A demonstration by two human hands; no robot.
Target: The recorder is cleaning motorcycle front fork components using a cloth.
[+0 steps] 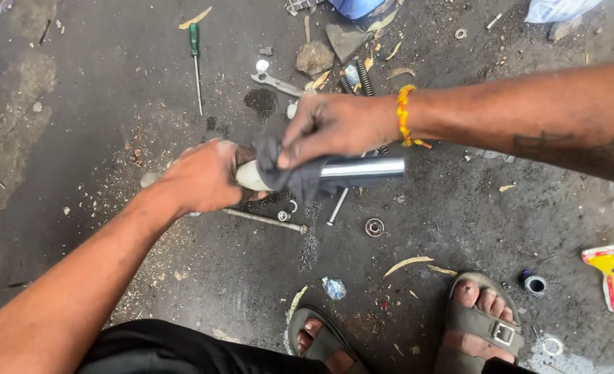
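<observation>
Over the oily concrete floor (78, 173), the person crouches in sandals (483, 325) and holds a shiny metal tube (366, 168) level, in the middle of the scene. The left hand (203, 176) is closed around its left end; the right hand (334, 128) pinches a dark rag (300, 176) wrapped round it. Greasy steel could slip and drop toward the toes, or roll onto the bolts (265, 219) and bearing (374, 226) lying just beneath. A green screwdriver (196, 59) and a spanner (277, 83) lie farther off
</observation>
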